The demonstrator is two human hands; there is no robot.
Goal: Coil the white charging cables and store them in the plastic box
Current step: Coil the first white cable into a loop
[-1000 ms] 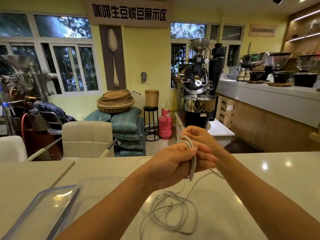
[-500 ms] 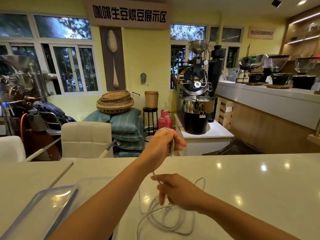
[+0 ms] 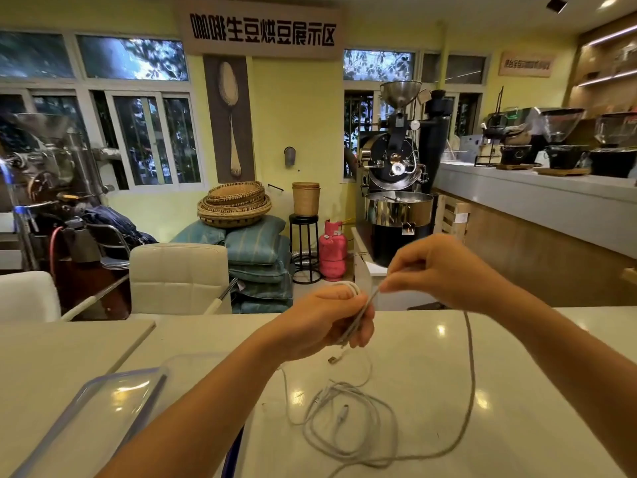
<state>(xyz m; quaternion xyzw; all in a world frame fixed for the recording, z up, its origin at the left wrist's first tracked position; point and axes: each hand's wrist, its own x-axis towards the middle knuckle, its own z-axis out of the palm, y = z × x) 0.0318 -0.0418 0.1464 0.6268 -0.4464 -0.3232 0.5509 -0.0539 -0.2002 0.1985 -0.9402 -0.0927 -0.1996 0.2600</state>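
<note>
My left hand [image 3: 331, 319] is raised over the counter, closed around a few loops of a white charging cable [image 3: 355, 294]. My right hand [image 3: 437, 270] pinches the same cable a little higher and to the right. From it a long strand [image 3: 470, 374] hangs down to the counter. A loose tangle of white cables [image 3: 348, 426] lies on the counter below my hands, and a plug [image 3: 332, 359] dangles under my left hand. The clear plastic box [image 3: 196, 365] and its blue-rimmed lid [image 3: 86, 419] sit at lower left, partly hidden by my left forearm.
The white counter [image 3: 517, 391] stretches right and toward me. Two cream chairs [image 3: 179, 277] stand behind its far edge. A pink gas cylinder [image 3: 332, 250], a coffee roaster [image 3: 396, 188] and stacked cushions [image 3: 258, 253] are further back.
My right hand rose from the tangle on the counter to the right of my left hand, pulling a strand up. My left hand dropped slightly and shifted right.
</note>
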